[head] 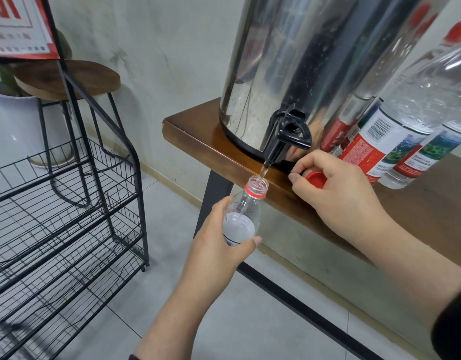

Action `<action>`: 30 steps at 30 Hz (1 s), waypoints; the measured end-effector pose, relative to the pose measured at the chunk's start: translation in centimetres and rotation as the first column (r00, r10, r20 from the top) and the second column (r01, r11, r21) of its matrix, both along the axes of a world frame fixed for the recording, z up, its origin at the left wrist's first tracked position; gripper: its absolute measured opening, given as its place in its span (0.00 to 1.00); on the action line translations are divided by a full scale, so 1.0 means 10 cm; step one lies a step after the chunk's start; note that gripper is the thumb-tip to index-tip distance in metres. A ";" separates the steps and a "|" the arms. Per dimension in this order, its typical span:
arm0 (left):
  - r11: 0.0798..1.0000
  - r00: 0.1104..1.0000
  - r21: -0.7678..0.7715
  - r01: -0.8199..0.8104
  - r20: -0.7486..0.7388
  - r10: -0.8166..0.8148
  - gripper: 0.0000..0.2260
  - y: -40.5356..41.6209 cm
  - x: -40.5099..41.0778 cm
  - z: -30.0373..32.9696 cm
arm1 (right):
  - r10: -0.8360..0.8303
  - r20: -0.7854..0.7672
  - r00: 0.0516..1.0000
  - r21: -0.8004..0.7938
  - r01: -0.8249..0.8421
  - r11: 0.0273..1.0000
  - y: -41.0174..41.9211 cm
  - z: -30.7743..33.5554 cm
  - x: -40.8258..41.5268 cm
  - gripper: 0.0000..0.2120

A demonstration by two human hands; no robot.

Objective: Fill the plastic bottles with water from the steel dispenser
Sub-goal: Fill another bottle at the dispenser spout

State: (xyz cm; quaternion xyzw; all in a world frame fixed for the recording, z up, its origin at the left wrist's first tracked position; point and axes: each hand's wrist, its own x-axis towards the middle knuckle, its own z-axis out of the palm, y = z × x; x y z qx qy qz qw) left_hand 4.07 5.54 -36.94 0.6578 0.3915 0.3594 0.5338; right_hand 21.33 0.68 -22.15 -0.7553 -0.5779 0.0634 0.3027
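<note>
The steel dispenser (289,68) stands on the corner of a wooden table (198,141). A thin stream of water runs from its black tap (286,136) into the open neck of a clear plastic bottle (246,203). My left hand (221,240) grips that bottle just below the tap; water fills it almost to the shoulder. My right hand (338,193) rests on the table edge and holds the red cap (316,179) in its curled fingers. Other clear bottles with red and white labels (416,120) stand to the right of the dispenser.
A black wire rack (68,203) stands on the tiled floor at the left. Behind it are a wooden-topped stool (68,79) and a white plant pot (13,126). The table's black leg (216,190) drops beside the bottle.
</note>
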 end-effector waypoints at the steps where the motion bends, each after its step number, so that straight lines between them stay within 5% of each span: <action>1: 1.000 1.000 0.001 0.001 -0.003 -0.001 0.35 0.00 0.00 0.00 | 0.001 0.002 1.000 0.000 -0.001 1.000 0.00 0.00 0.00 0.02; 30: 1.000 1.000 -0.020 -0.001 -0.032 0.000 0.34 -0.01 0.00 0.06 | -0.001 0.005 1.000 0.009 0.001 1.000 0.00 -0.01 0.01 0.02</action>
